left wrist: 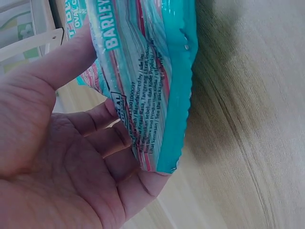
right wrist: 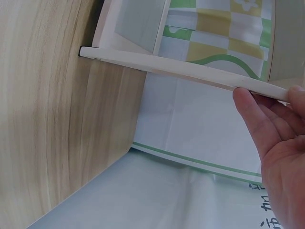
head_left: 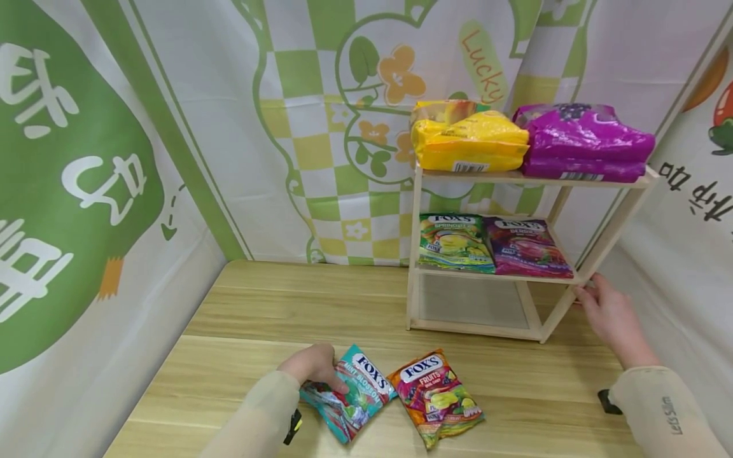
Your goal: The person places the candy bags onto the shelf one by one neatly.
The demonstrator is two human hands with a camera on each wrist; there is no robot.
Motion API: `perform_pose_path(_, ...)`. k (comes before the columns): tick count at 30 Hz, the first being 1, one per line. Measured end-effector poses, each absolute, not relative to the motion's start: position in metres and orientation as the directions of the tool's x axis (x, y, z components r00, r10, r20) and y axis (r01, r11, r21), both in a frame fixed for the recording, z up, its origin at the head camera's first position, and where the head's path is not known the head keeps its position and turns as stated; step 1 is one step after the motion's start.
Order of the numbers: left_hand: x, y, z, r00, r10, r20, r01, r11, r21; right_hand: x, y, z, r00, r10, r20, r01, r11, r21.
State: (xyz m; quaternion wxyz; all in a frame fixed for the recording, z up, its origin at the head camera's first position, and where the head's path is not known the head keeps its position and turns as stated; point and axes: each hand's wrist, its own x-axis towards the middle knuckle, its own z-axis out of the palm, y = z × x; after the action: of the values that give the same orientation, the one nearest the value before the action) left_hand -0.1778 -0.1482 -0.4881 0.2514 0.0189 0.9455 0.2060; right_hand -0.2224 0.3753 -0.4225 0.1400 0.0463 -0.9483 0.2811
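My left hand (head_left: 316, 367) grips a teal FOX'S mint candy bag (head_left: 359, 397) by its left side, thumb over the front. In the left wrist view, the fingers (left wrist: 114, 138) curl behind the bag's striped back. An orange FOX'S fruits candy bag (head_left: 438, 397) lies on the table just right of it, the corners meeting. My right hand (head_left: 613, 315) holds the right side post of a small wooden shelf (head_left: 475, 329) at about the middle tier. The right wrist view has the thumb and fingers on either side of that post (right wrist: 190, 71).
On the shelf's top stand a yellow bag (head_left: 469, 143) and a purple bag (head_left: 586, 146). A green FOX'S bag (head_left: 455, 242) and a dark purple FOX'S bag (head_left: 527, 248) lie on the middle tier. Printed curtains (head_left: 200, 95) surround the wooden table (head_left: 258, 312).
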Motion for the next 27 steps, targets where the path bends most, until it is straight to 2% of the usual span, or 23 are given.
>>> perform_pose_path(10, -0.179, -0.15, -0.49, -0.869, 0.166, -0.466, -0.055, 0.904, 0.424, -0.221, 0.376, -0.422, -0.957, -0.008, 0.291, -0.166, 0.837, -0.522)
perform_pose_path(27, -0.175, -0.165, -0.476, -0.819, 0.337, -0.465, -0.011, 0.801, 0.599, -0.222, 0.375, -0.422, -0.959, -0.002, 0.284, -0.158, 0.833, -0.529)
